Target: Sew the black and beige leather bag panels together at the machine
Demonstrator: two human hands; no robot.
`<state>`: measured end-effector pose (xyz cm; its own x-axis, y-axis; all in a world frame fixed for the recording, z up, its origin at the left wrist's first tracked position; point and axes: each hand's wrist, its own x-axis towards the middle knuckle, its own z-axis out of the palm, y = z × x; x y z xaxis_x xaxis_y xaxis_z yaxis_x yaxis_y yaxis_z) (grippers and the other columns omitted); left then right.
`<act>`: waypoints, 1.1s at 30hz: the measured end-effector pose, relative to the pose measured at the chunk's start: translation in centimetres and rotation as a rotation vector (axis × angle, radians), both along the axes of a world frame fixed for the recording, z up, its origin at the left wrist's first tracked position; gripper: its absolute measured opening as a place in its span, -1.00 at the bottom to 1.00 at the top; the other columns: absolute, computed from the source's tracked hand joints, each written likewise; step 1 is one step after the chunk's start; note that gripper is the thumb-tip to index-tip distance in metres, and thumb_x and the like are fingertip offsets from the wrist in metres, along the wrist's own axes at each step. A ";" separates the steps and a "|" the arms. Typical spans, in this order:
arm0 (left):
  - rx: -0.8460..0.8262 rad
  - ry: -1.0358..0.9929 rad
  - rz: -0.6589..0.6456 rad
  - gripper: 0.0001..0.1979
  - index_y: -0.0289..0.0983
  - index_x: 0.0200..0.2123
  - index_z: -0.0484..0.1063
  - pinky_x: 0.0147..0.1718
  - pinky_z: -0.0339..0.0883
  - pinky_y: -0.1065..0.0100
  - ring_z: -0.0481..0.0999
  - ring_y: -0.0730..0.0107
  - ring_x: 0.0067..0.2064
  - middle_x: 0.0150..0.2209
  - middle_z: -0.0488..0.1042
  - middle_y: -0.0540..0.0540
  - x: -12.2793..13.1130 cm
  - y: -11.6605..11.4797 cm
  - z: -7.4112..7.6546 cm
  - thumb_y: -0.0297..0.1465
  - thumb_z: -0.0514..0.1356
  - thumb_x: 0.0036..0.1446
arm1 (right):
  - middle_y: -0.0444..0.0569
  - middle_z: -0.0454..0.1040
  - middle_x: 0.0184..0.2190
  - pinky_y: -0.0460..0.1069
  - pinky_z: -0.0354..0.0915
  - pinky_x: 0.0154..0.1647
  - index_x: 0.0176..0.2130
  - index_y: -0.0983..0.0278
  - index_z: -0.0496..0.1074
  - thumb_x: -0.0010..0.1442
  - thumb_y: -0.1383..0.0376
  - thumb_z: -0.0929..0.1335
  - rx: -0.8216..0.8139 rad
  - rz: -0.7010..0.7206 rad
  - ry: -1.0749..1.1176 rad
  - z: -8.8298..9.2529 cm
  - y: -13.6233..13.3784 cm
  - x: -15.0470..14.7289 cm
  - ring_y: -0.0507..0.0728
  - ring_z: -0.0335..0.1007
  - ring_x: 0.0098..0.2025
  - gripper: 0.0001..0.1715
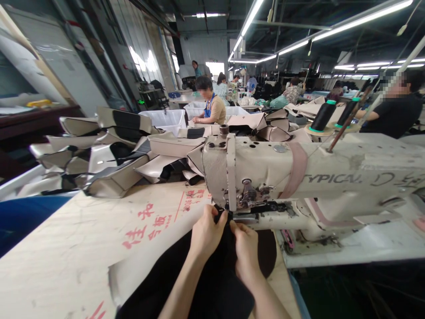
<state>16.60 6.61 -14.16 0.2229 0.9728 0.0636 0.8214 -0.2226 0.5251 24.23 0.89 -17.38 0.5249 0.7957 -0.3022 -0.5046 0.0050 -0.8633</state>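
A black fabric piece (172, 270) with a pale beige panel (142, 259) along its left side lies under my forearms and runs up to the sewing machine (259, 168). My left hand (209, 232) pinches the black fabric just below the machine's needle area. Close beside it, my right hand (245, 248) grips the fabric's edge with thumb and fingers, near the machine's narrow lower arm (282, 220). The needle and the presser foot are largely hidden by the machine head and my fingers. A dark brown rounded piece (267, 252) shows right of my right hand.
A plywood table (83, 257) with red lettering spreads to the left. Beige and black sewn pieces (113, 173) are heaped behind it. Black thread spools (322, 118) stand above the machine. Several people work beyond, one (212, 106) by white bins (166, 119).
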 end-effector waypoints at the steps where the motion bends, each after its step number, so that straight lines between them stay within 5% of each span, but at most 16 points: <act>1: 0.002 -0.001 0.005 -0.76 -0.19 -0.25 0.16 -0.50 0.19 0.42 0.48 0.31 -0.43 -0.46 0.41 0.03 0.0 0.0 0.0 -0.16 -0.02 0.13 | -0.18 0.26 -0.71 -0.12 0.05 -0.62 -0.61 0.33 0.35 -0.03 0.14 0.36 0.002 0.006 0.008 0.1 -0.1 0.0 -0.04 0.07 -0.64 -0.67; 7: 0.005 -0.014 0.002 -0.79 -0.18 -0.30 0.12 -0.50 0.17 0.43 0.47 0.32 -0.43 -0.46 0.39 0.04 0.0 0.0 -0.2 -0.16 -0.01 0.13 | -0.23 0.15 -0.77 -0.13 -0.08 -0.71 -0.64 0.31 0.27 -0.05 0.13 0.37 -0.012 -0.003 0.051 0.7 -0.5 -0.2 -0.07 -0.01 -0.70 -0.65; 15: -0.002 -0.019 0.018 -0.80 -0.17 -0.34 0.10 -0.50 0.14 0.45 0.45 0.34 -0.44 -0.49 0.36 0.05 0.1 0.4 -0.4 -0.17 0.01 0.12 | -0.20 0.21 -0.75 -0.12 -0.03 -0.68 -0.63 0.32 0.30 -0.11 0.14 0.38 -0.042 -0.036 0.040 0.8 0.0 -0.2 -0.05 0.02 -0.67 -0.67; 24: 0.001 0.006 0.029 -0.80 -0.17 -0.32 0.12 -0.51 0.12 0.45 0.43 0.36 -0.48 -0.50 0.36 0.06 0.1 0.7 -0.3 -0.17 0.01 0.12 | -0.17 0.25 -0.71 -0.12 0.02 -0.62 -0.63 0.32 0.30 0.02 0.05 0.32 -0.010 0.041 -0.235 -0.1 0.5 0.3 -0.03 0.07 -0.62 -0.58; 29: -0.009 0.015 0.034 -0.79 -0.17 -0.37 0.11 -0.50 0.12 0.45 0.42 0.36 -0.48 -0.53 0.33 0.07 0.0 1.0 -0.4 -0.17 0.02 0.11 | -0.15 0.27 -0.69 -0.13 0.02 -0.57 -0.57 0.32 0.41 0.05 0.06 0.36 0.012 0.105 -0.603 0.8 -3.2 5.9 -0.02 0.12 -0.61 -0.61; 33: 0.006 0.017 0.021 -0.79 -0.16 -0.36 0.11 -0.50 0.11 0.45 0.41 0.35 -0.48 -0.54 0.31 0.08 0.0 1.1 -0.5 -0.17 0.02 0.10 | 0.02 0.46 -0.34 -0.05 0.23 -0.18 -0.28 0.31 0.47 0.16 0.17 0.31 0.075 -0.405 -1.415 1.5 -9.0 15.7 0.10 0.36 -0.28 -0.73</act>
<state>16.63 7.75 -14.62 0.2038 0.9768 0.0660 0.8345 -0.2086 0.5099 39.98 -8.16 -15.88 0.5273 0.5159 0.6752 0.7870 0.0030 -0.6169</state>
